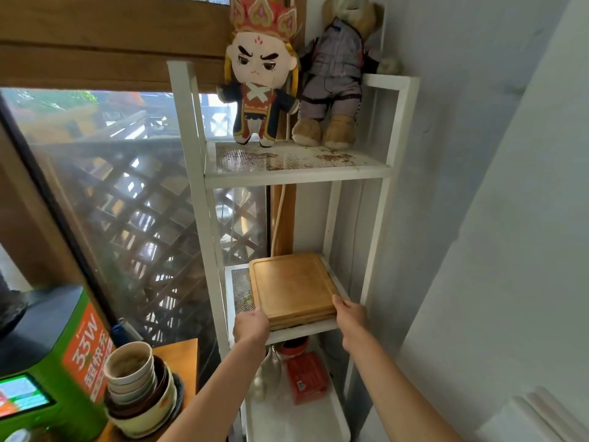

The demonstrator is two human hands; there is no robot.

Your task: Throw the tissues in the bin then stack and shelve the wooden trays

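Note:
A stack of square wooden trays [291,287] lies flat on the middle mesh shelf [240,285] of a white metal rack. My left hand [251,323] grips the stack's front left corner. My right hand [350,311] holds the front right corner, thumb on the top tray's edge. The stack sits toward the right side of the shelf, leaving a strip of mesh bare on the left. No tissues or bin are in view.
Two plush dolls [264,81] stand on the top shelf [296,164]. The bottom shelf holds a red packet [306,374] and metal utensils. At lower left are stacked bowls [137,387] on a wooden table and a green power-bank kiosk [47,371]. A white wall is on the right.

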